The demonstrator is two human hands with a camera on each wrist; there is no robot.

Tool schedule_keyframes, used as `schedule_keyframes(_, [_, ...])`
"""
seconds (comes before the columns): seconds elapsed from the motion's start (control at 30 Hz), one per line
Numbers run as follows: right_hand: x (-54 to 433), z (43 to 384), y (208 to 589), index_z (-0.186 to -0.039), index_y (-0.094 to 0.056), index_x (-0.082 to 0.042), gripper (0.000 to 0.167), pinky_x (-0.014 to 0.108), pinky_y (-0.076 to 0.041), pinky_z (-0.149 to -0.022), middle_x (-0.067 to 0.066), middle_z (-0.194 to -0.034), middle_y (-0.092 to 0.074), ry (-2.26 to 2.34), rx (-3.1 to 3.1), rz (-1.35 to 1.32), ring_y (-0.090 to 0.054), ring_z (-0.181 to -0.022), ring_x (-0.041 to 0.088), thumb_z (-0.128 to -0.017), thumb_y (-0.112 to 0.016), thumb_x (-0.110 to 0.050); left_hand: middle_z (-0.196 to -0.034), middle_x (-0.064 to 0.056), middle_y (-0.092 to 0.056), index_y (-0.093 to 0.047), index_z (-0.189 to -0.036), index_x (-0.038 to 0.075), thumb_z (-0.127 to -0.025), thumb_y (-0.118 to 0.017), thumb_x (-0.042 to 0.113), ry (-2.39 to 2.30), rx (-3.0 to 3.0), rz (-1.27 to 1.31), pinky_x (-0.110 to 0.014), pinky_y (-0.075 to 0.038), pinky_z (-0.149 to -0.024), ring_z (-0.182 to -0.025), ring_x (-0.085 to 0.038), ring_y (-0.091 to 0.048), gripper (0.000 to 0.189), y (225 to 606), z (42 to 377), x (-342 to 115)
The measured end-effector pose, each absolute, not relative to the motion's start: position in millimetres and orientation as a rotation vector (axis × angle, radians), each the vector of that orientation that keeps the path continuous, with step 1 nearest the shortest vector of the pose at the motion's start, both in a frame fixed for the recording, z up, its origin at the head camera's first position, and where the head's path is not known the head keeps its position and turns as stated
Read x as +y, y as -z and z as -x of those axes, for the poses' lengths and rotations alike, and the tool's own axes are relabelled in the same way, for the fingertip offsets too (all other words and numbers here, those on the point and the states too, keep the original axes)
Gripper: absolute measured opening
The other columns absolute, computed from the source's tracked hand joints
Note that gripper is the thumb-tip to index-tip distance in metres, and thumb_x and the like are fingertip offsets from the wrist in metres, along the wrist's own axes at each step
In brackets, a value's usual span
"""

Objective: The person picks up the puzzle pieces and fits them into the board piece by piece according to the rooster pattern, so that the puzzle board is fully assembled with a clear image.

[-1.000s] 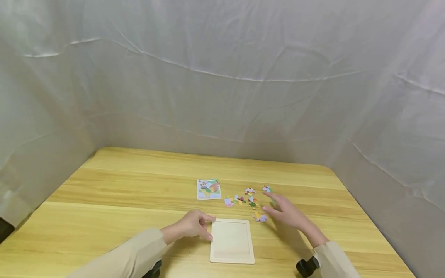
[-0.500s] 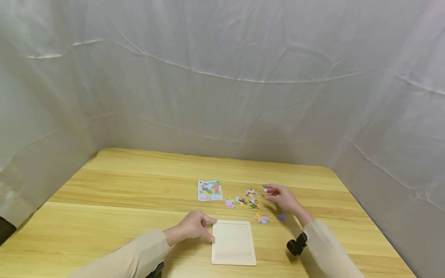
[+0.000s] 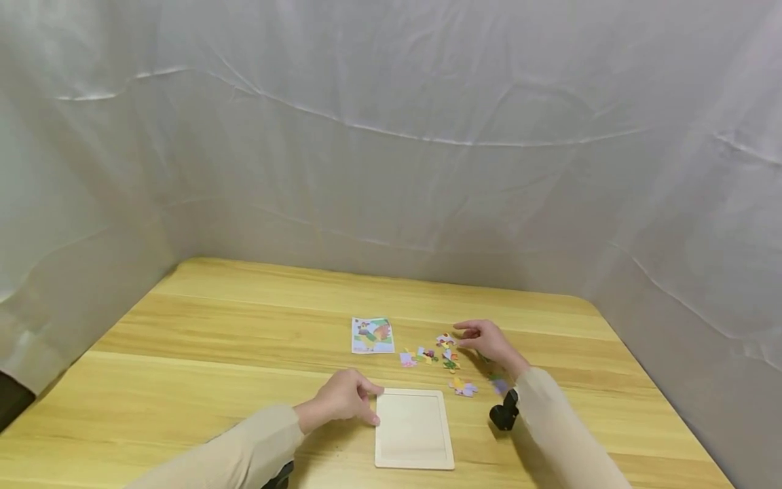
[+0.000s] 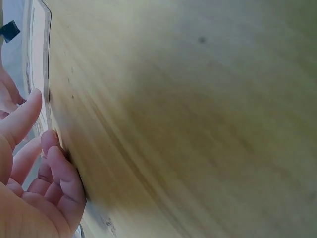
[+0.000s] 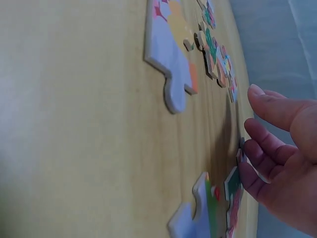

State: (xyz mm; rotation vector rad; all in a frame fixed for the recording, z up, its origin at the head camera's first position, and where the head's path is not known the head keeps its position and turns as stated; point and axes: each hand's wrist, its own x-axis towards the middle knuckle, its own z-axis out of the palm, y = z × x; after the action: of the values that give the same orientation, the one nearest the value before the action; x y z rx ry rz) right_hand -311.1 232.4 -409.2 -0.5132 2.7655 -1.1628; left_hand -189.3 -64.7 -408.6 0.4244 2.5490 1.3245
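A pale wooden puzzle tray (image 3: pixel 414 429) lies flat at the table's near side. My left hand (image 3: pixel 344 395) rests at its left side, thumb and forefinger apart and touching the edge; in the left wrist view the other fingers (image 4: pixel 67 181) curl close to the table. Beyond the tray's upper right, several jigsaw pieces (image 3: pixel 451 361) lie loose. Low over their right end hovers my right hand (image 3: pixel 487 343), its thumb apart from loosely bent fingers. The right wrist view has the little finger right by a small piece (image 5: pixel 240 156), which it partly hides. Nothing shows in its grasp.
A picture card (image 3: pixel 373 336) with a colourful bird lies behind the tray, left of the pieces. A lilac and yellow piece (image 3: pixel 463 388) is near the tray's upper right corner; another piece (image 3: pixel 499 385) shows beside the right forearm. Grey curtains (image 3: pixel 391 170) surround the table.
My right hand has moved left and a little farther back over the pieces, its spread fingers drawing closer together. The left hand keeps its place at the tray; the view has shifted slightly.
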Motion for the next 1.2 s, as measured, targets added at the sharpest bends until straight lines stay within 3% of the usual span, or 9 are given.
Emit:
schedule_keyframes(0.3, [226, 322, 417, -0.115, -0.057, 0.004, 0.036, 0.027, -0.038, -0.058, 0.013, -0.093, -0.058, 1.143, 2.720, 0.521, -0.044, -0.073, 0.019, -0.080, -0.064, -0.001, -0.052, 0.005, -0.052, -0.067, -0.100, 0.002, -0.057, -0.080, 0.005, -1.290, 2.602, -0.458, -0.017, -0.027, -0.039, -0.043, -0.005, -0.037, 0.045, 411, 187, -63])
schedule_keyframes(0.5, [226, 323, 415, -0.115, -0.057, 0.004, 0.036, 0.029, -0.038, -0.063, 0.011, -0.091, -0.057, 1.082, 2.724, 0.571, -0.043, -0.074, 0.019, -0.080, -0.064, -0.002, -0.051, 0.005, -0.052, -0.067, -0.099, 0.002, -0.057, -0.081, 0.005, -1.285, 2.609, -0.452, -0.018, -0.027, -0.040, -0.044, -0.005, -0.038, 0.045, 409, 185, -63])
schedule_keyframes(0.73, [225, 326, 415, -0.116, -0.055, 0.006, 0.036, 0.028, -0.034, -0.060, 0.011, -0.091, -0.058, 0.992, 2.702, 0.712, -0.039, -0.070, 0.017, -0.081, -0.062, -0.001, -0.052, 0.005, -0.052, -0.067, -0.099, 0.002, -0.057, -0.081, 0.005, -1.274, 2.603, -0.451, -0.018, -0.027, -0.040, -0.044, -0.005, -0.038, 0.044, 408, 185, -64])
schedule_keyframes(0.97, [225, 329, 415, -0.116, -0.057, 0.003, 0.034, 0.034, -0.043, -0.071, 0.019, -0.108, -0.058, 0.890, 2.703, 0.788, -0.044, -0.076, 0.017, -0.082, -0.060, 0.003, -0.051, 0.004, -0.052, -0.067, -0.099, 0.002, -0.057, -0.080, 0.004, -1.259, 2.595, -0.452, -0.017, -0.027, -0.040, -0.043, -0.005, -0.037, 0.044, 407, 186, -63])
schedule_keyframes(1.2, [225, 330, 414, -0.111, -0.060, 0.004, 0.031, 0.036, -0.043, -0.071, 0.017, -0.103, -0.059, 0.869, 2.715, 0.842, -0.046, -0.076, 0.018, -0.081, -0.060, 0.005, -0.050, 0.004, -0.052, -0.067, -0.099, 0.002, -0.057, -0.080, 0.005, -1.253, 2.600, -0.452, -0.018, -0.028, -0.039, -0.043, -0.005, -0.037, 0.044, 407, 187, -63])
